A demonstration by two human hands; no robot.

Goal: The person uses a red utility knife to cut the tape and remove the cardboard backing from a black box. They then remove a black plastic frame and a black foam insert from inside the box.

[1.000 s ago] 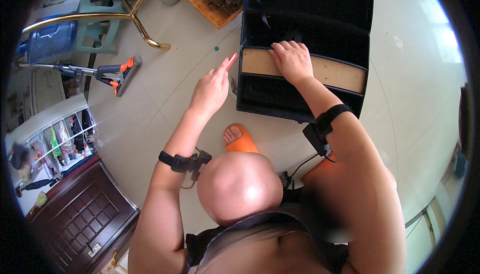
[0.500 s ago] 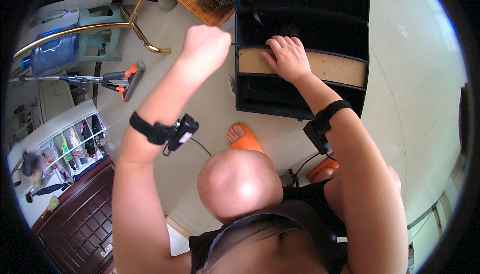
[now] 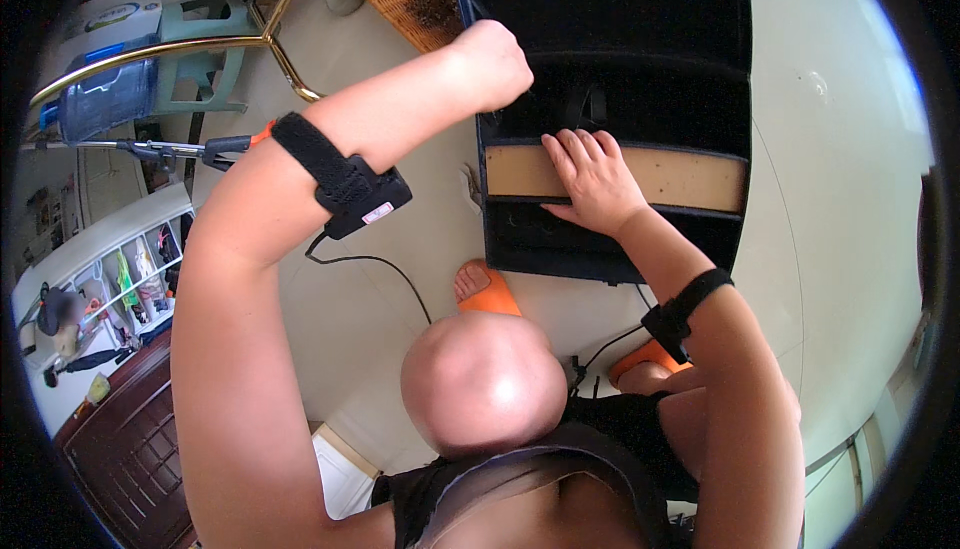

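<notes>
Box, black and open, on the pale floor, right of centre and far of the knee. Tan panel set across the box from left wall to right wall, between a near compartment and a deeper dark space on the far side. Dark strap loop just far of the panel.

Right hand laid across the panel, left of its middle: fingers slightly apart at the far edge, thumb at the near edge. Firm grip or light rest: impossible to tell. Left hand clenched, over the box's left edge in this view, far of the panel. Contents of the fist: hidden.

Near edge of the box toward the knee, with bare floor between. Broad open floor to the right; narrower gap to the left, toward a gold tubular frame. Wicker basket at far left, close beside the box. Orange slippers on the near side.

Small white-and-pink sticker on the black module strapped to the left forearm; print too small to read.
</notes>
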